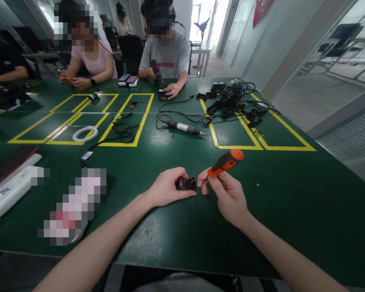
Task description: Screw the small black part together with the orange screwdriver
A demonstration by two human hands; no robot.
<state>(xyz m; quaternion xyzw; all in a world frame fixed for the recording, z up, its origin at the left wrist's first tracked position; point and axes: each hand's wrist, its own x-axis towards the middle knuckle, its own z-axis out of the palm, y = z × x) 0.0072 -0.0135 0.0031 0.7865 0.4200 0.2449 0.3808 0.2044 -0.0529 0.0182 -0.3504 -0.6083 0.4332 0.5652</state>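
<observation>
Green and glossy, the table (158,243) stretches away to yellow tape outlines (240,147) and a tangle of black cables (229,95) at far right. At its near middle, the left grip (167,187) pinches a small dark part (191,183) between thumb and fingers. Just beside it, the right grip (231,198) wraps an orange-and-black screwdriver (225,163), its handle tilted up rightward.

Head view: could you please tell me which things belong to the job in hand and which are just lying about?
Apparently in use:
- orange-handled screwdriver, right hand
- small dark cylindrical part, left hand

Likely just lying about:
- pen-shaped power tool
- white ring
- tangled black cables
- white power strip
</observation>
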